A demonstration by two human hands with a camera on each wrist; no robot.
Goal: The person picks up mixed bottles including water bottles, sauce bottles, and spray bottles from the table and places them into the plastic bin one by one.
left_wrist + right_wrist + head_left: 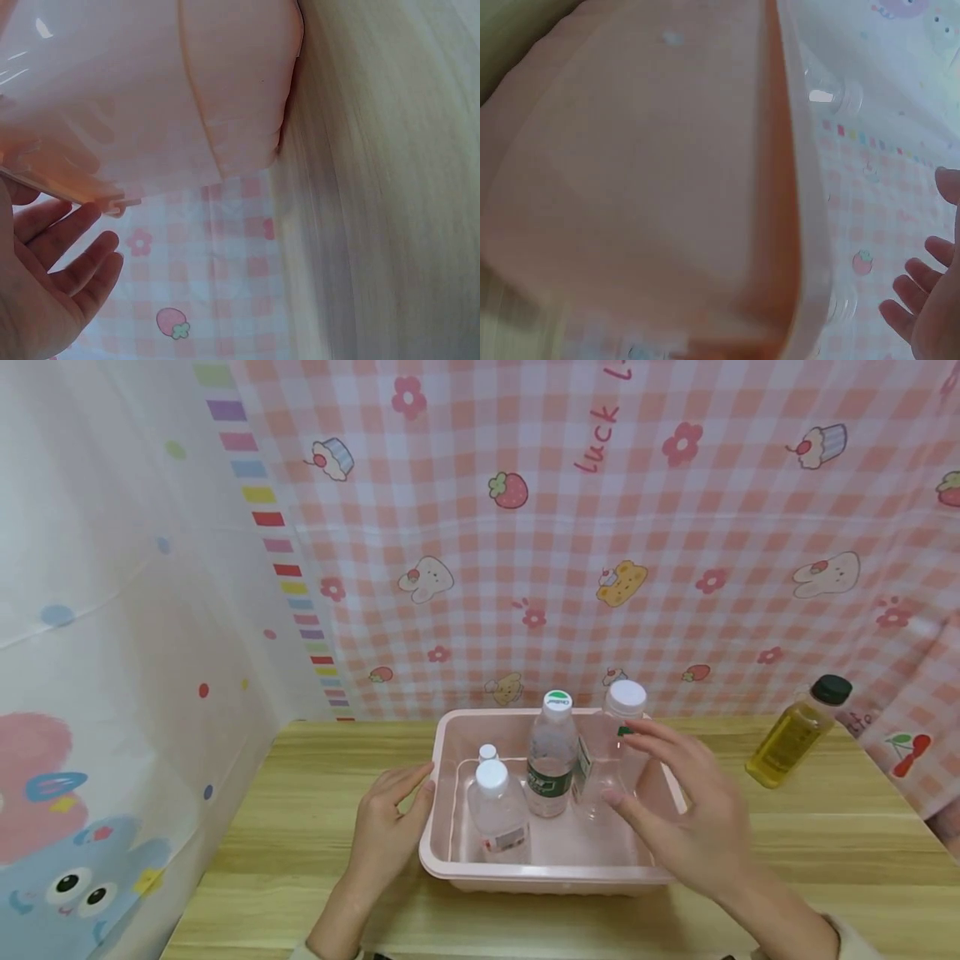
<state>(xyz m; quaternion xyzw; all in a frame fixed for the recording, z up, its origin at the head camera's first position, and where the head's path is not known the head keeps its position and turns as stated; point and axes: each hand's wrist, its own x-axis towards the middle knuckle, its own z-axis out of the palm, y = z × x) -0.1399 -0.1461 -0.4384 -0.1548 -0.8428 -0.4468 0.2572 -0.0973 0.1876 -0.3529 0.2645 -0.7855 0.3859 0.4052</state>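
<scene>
A pale pink plastic basin on the table holds several clear, white-capped bottles. My left hand is at its left rim, fingertips touching the edge; in the left wrist view those fingers are loosely spread beside the rim. My right hand reaches over the right rim, thumb and fingers apart around a tall clear bottle, with a gap showing. In the right wrist view the right hand has spread fingers and holds nothing. A green-labelled bottle stands mid-basin; a squat bottle is at front left.
A smaller white-capped bottle is partly hidden behind the squat one. On the wooden table, right of the basin, stands a yellow oil bottle with a dark green cap. A pink checked cloth hangs close behind the basin.
</scene>
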